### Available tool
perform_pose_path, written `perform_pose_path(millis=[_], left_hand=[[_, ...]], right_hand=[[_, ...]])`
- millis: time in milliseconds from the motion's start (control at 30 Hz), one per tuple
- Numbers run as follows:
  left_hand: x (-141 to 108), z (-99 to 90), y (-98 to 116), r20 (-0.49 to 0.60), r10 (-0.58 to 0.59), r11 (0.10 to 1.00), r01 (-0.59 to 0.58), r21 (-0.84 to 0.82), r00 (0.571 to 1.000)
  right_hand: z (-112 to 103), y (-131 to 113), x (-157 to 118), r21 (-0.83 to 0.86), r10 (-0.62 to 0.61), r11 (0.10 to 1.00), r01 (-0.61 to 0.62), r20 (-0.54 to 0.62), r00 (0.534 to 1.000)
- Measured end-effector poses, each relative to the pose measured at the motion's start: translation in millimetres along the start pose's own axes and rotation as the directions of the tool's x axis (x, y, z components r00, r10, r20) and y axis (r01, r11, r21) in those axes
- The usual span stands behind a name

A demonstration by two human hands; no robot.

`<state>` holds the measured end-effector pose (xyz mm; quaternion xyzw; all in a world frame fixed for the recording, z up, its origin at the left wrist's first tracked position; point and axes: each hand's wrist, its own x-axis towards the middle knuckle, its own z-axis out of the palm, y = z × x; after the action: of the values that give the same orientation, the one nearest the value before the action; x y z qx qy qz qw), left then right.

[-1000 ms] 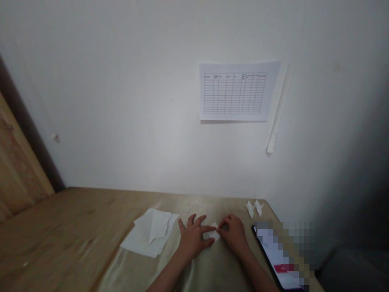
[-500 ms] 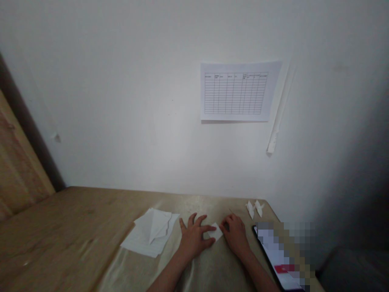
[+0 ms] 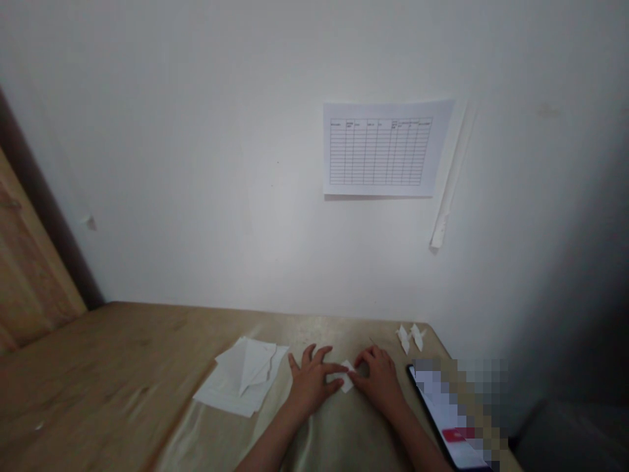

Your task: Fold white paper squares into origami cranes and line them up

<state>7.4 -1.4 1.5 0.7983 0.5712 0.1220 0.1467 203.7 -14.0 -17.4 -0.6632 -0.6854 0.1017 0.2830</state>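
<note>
A small folded piece of white paper lies flat on the table between my hands, partly covered by fingertips. My left hand holds its left side down with the index finger and thumb, while the other fingers are spread and raised. From the right, my right hand has curled fingers and its thumb on the paper, close to the left index fingertip. Left of my hands rests a stack of white paper sheets, with a folded paper piece on top.
Two small folded white paper shapes lie near the table's back right corner. A phone or tablet, partly blurred out, is beside my right forearm. A printed table sheet hangs on the wall behind the brown-covered table.
My right thumb has moved left across the paper to meet the left index fingertip. My left thumb has drawn back slightly. The stack and the small shapes stay put.
</note>
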Motion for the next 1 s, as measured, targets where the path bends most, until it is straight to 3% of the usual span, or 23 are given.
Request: perform_pose_path(millis=[533, 1000], left_hand=[[-0.5, -1.1, 1.7, 0.011, -0.022, 1.0, 0.022, 0.001, 1.0], [-1.9, 2.3, -2.6, -0.092, 0.019, 1.0, -0.018, 0.015, 0.996]], right_hand=[[-0.8, -0.7, -4.6, -0.05, -0.048, 0.998, 0.049, 0.031, 0.998], [-3.0, 6.7, -6.6, 0.101, -0.071, 0.993, 0.068, 0.025, 0.997]])
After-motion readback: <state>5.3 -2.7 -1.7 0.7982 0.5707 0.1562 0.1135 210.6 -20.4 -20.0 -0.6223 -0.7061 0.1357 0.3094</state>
